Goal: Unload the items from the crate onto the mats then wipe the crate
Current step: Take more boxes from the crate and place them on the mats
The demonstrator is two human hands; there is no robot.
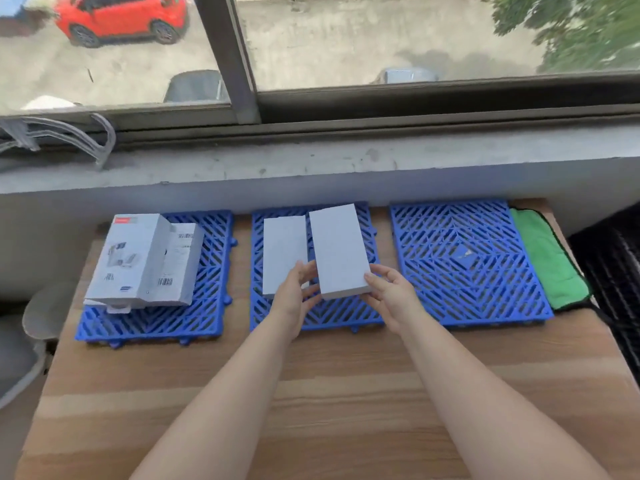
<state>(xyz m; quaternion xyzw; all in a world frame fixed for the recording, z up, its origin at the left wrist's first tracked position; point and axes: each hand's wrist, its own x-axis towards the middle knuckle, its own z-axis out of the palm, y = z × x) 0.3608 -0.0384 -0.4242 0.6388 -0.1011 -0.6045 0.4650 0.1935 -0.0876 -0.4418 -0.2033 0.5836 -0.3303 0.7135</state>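
Three blue lattice mats lie in a row on the wooden table: the left mat (pixel 207 317), the middle mat (pixel 332 315) and the right mat (pixel 467 258). Printed white boxes (pixel 138 258) are stacked on the left mat. A plain white box (pixel 282 252) lies flat on the middle mat. Beside it a second plain white box (pixel 337 249) is tilted up, its near end held between my left hand (pixel 294 296) and my right hand (pixel 389 294). A black crate (pixel 613 271) shows at the right edge, only partly in view.
A green cloth (pixel 547 258) lies folded between the right mat and the crate. A concrete window sill (pixel 311 161) and window run along the back. A grey chair (pixel 31 327) stands left of the table (pixel 329 393).
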